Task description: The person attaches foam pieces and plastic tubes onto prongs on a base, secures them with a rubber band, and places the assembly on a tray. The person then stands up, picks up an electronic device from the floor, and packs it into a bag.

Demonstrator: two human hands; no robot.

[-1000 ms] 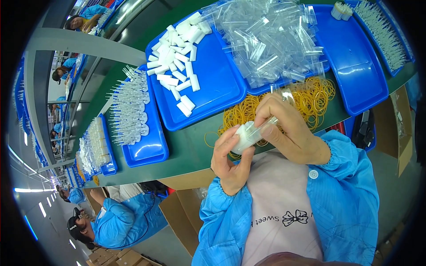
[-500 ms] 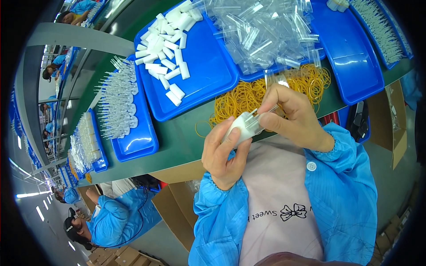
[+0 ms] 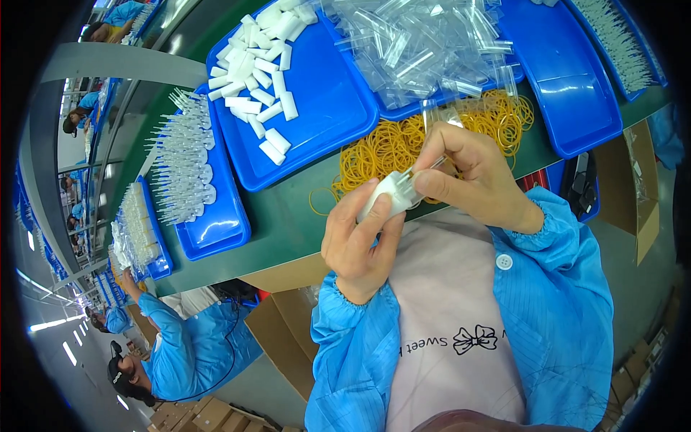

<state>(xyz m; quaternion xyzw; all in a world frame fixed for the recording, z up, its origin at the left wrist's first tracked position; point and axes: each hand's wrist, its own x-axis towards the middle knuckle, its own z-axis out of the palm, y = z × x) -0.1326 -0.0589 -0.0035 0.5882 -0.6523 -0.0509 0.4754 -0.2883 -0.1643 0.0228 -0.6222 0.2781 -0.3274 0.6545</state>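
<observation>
My left hand [image 3: 354,248] is closed around a white rounded piece [image 3: 385,204] with slim clear prongs [image 3: 409,187] standing out of its right end. At those prongs, the thumb and forefinger of my right hand [image 3: 475,180] are pinched together. A thin clear strip [image 3: 438,163] shows beside the right fingertips; its far end is hidden by the hand. Both hands are above the table's near edge, just in front of a heap of yellow rubber bands [image 3: 381,153].
Beyond the bands, a blue tray [image 3: 317,144] carries white cylinders [image 3: 272,146], and another holds clear plastic sleeves [image 3: 403,43]. Trays of white spiked parts [image 3: 187,158] stand left. A blue tray [image 3: 576,108] lies right. A co-worker [image 3: 191,353] sits at far left, beyond a cardboard box [image 3: 277,338].
My hands and the white piece have shifted slightly left, with the right fingers still at the prongs. The co-worker's arm now reaches out toward the trays.
</observation>
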